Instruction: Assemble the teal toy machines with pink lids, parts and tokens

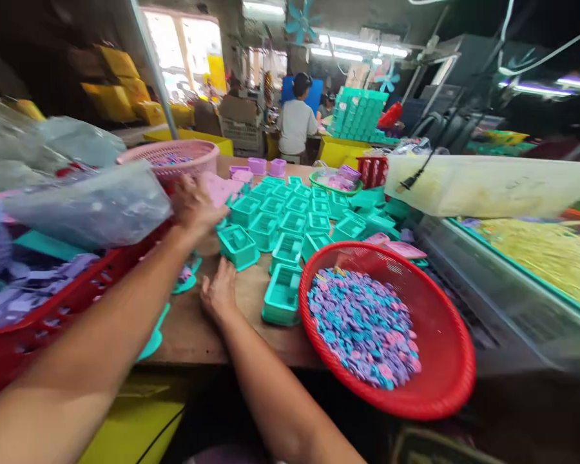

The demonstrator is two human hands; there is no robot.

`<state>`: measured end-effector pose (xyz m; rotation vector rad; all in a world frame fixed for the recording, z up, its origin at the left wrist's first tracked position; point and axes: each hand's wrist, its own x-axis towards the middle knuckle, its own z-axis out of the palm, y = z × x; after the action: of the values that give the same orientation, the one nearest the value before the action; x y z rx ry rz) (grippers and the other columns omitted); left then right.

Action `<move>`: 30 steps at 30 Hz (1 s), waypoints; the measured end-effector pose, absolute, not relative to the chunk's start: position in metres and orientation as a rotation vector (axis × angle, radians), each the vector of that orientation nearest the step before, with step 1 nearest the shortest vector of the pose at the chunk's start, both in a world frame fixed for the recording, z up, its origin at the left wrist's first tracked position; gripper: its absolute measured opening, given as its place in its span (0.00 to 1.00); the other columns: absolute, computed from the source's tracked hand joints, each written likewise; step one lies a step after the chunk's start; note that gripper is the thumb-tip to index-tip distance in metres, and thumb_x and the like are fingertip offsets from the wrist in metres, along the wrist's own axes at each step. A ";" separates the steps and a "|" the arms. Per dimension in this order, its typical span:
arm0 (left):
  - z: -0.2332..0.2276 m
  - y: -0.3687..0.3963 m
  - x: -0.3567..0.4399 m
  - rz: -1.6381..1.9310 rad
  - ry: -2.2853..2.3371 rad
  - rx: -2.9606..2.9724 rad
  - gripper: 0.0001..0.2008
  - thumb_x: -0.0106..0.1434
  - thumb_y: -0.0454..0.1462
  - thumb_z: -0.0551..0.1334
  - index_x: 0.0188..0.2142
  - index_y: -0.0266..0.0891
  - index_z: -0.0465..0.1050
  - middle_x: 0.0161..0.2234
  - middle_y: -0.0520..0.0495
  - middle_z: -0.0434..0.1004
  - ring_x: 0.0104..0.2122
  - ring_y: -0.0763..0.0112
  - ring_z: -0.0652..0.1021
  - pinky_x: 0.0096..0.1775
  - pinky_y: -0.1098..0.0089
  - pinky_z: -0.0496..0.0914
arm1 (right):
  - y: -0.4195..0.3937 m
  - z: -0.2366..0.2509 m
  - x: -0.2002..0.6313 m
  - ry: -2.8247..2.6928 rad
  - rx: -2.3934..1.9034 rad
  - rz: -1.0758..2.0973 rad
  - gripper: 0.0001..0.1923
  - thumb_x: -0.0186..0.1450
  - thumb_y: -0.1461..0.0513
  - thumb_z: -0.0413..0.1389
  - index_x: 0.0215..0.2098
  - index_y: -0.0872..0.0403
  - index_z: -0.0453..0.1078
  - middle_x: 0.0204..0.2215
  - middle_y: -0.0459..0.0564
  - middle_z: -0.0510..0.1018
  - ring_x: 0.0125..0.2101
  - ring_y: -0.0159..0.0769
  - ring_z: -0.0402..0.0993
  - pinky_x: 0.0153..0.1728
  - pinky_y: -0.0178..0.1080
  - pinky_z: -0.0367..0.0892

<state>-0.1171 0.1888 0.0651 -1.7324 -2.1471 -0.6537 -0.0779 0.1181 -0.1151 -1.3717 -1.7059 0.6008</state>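
My left hand [194, 205] reaches over the left side of the table beside a flat pink plastic piece [221, 188]. Its fingers look spread, though motion smears them, and no held thing shows. Lower down, my right hand [219, 289] rests on the tabletop, fingers extended, just in front of a turquoise plastic box [238, 246]; whether they touch is unclear. Several more open turquoise boxes [290, 224] stand in rows beyond. At right, a red plastic basket [447, 348] tilts toward me, holding many small purple, blue and pink pieces [362, 325].
A pink basket [200, 153] stands behind my left hand, near a clear plastic bag [91, 203]. The red crate [96, 293] at left holds purple parts. Translucent bins [493, 183] line the right side. A person [297, 122] sits farther back.
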 end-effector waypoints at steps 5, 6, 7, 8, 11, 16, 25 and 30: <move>0.078 0.106 -0.126 -1.173 -1.711 -1.840 0.43 0.45 0.56 0.64 0.55 0.29 0.68 0.49 0.43 0.68 0.53 0.49 0.70 0.53 0.46 0.65 | 0.077 -0.088 -0.046 -1.920 -1.301 0.568 0.23 0.62 0.64 0.58 0.55 0.66 0.68 0.49 0.62 0.74 0.51 0.44 0.70 0.54 0.42 0.67; 0.071 0.086 -0.127 -1.243 -1.684 -1.842 0.43 0.44 0.56 0.64 0.55 0.32 0.70 0.47 0.45 0.71 0.51 0.50 0.71 0.53 0.47 0.66 | 0.056 -0.077 -0.032 -1.993 -1.261 0.596 0.18 0.63 0.64 0.57 0.51 0.63 0.71 0.45 0.59 0.77 0.47 0.42 0.73 0.50 0.40 0.70; 0.062 0.067 -0.127 -1.286 -1.685 -1.872 0.41 0.44 0.56 0.65 0.55 0.36 0.71 0.46 0.46 0.72 0.50 0.51 0.72 0.53 0.49 0.67 | 0.033 -0.064 -0.013 -2.070 -1.194 0.639 0.14 0.63 0.65 0.56 0.47 0.61 0.73 0.40 0.56 0.79 0.43 0.40 0.75 0.45 0.38 0.71; 0.049 0.050 -0.126 -1.328 -1.704 -1.900 0.39 0.46 0.55 0.65 0.55 0.39 0.71 0.47 0.47 0.73 0.50 0.52 0.73 0.54 0.51 0.68 | 0.009 -0.049 0.009 -2.117 -1.115 0.677 0.13 0.64 0.65 0.56 0.46 0.58 0.74 0.37 0.53 0.80 0.39 0.39 0.76 0.42 0.37 0.72; 0.002 0.014 -0.121 -1.346 -1.801 -2.002 0.34 0.49 0.54 0.64 0.55 0.48 0.72 0.48 0.48 0.74 0.47 0.53 0.76 0.53 0.53 0.70 | -0.050 -0.002 0.092 -2.098 -0.933 0.949 0.08 0.68 0.62 0.54 0.41 0.53 0.76 0.32 0.45 0.81 0.31 0.29 0.76 0.34 0.29 0.69; -0.055 0.007 -0.105 -1.256 -1.808 -2.207 0.30 0.51 0.52 0.63 0.53 0.48 0.73 0.43 0.44 0.74 0.42 0.51 0.77 0.48 0.53 0.73 | -0.052 0.024 0.231 -1.912 -1.534 0.621 0.07 0.65 0.64 0.56 0.36 0.52 0.77 0.30 0.45 0.80 0.31 0.30 0.75 0.34 0.31 0.67; -0.067 0.010 -0.085 -1.231 -1.650 -2.193 0.34 0.57 0.54 0.63 0.61 0.50 0.64 0.56 0.38 0.66 0.55 0.42 0.70 0.57 0.46 0.62 | -0.015 -0.018 0.311 -2.111 -2.106 0.269 0.06 0.53 0.70 0.64 0.24 0.53 0.76 0.20 0.46 0.76 0.21 0.29 0.69 0.25 0.32 0.57; -0.073 0.012 -0.098 -1.227 -1.661 -2.189 0.34 0.57 0.53 0.64 0.61 0.49 0.64 0.57 0.37 0.65 0.56 0.42 0.69 0.58 0.45 0.62 | -0.032 0.008 0.301 -1.866 -1.978 0.213 0.09 0.62 0.68 0.56 0.35 0.53 0.78 0.30 0.50 0.81 0.29 0.33 0.76 0.32 0.34 0.65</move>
<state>-0.0981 0.0119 -0.0728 -2.1894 -1.6608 -1.2275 0.3012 -0.0321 0.0077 -1.9778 -1.8664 0.2128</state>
